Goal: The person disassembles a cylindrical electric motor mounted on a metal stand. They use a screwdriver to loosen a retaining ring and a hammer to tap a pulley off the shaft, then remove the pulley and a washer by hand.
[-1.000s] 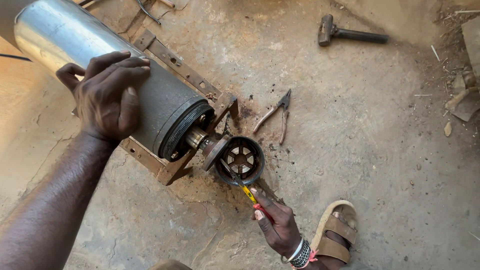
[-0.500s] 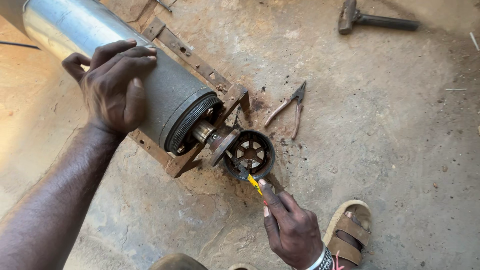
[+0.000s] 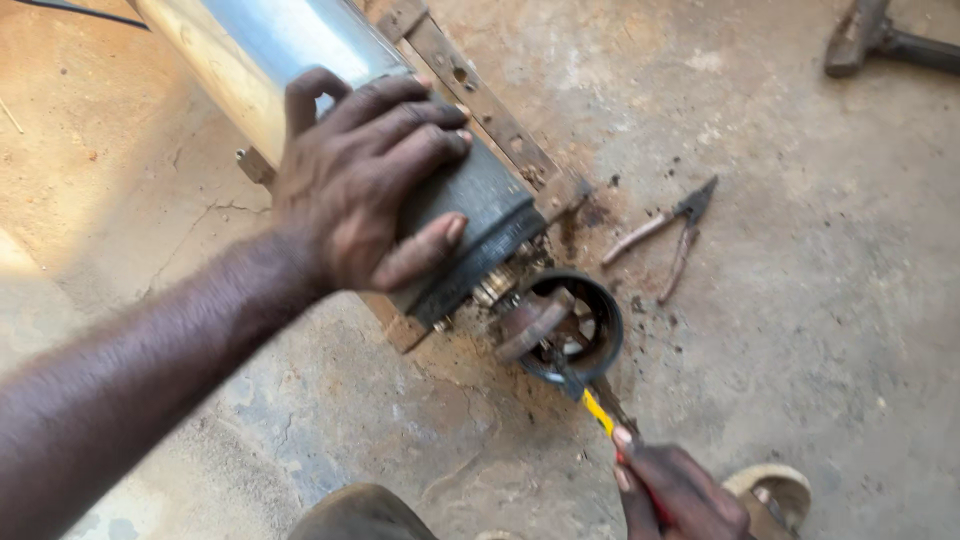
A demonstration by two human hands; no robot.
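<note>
Cylinder (image 3: 300, 60) under left hand (image 3: 365, 180); right hand (image 3: 680, 495) holds screwdriver (image 3: 598, 412)

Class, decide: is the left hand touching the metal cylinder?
Touching. The head view shows the left hand pressed flat over the metal cylinder, fingers wrapped across it.

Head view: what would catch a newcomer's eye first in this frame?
The left hand spread flat over the big metal cylinder that lies across the upper left. At the cylinder's end, mid-frame, sits a dark round pulley; the right hand, at the bottom edge, holds a yellow-shafted tool against its rim. Rusty pliers lie on the concrete to the right.
</note>
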